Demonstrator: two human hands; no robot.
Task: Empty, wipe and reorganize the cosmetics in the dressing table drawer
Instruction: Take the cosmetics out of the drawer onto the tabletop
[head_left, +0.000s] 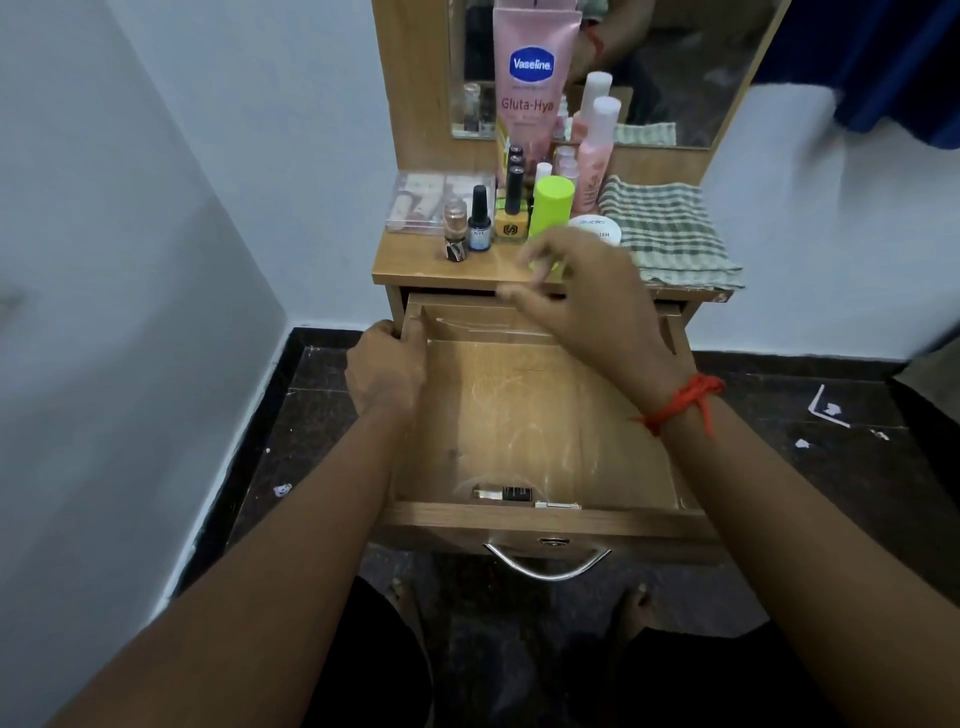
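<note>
Head view shows the drawer (524, 415) pulled out and nearly emptied, most cosmetics (519, 197) standing on the tabletop beside the checked cloth (670, 234); two small items (506, 492) lie at its front wall, so wiping and restocking look undone. Left hand (387, 371) grips the drawer's left side. Right hand (587, 306) hovers over the back, fingers loosely spread and blurred, apparently holding nothing.

Both forearms are bare, with no sleeves showing up to the frame's edge. A red-orange thread (684, 402) is knotted around the right wrist, its loose ends hanging. Dark shorts cover the thighs, and the feet are bare.
</note>
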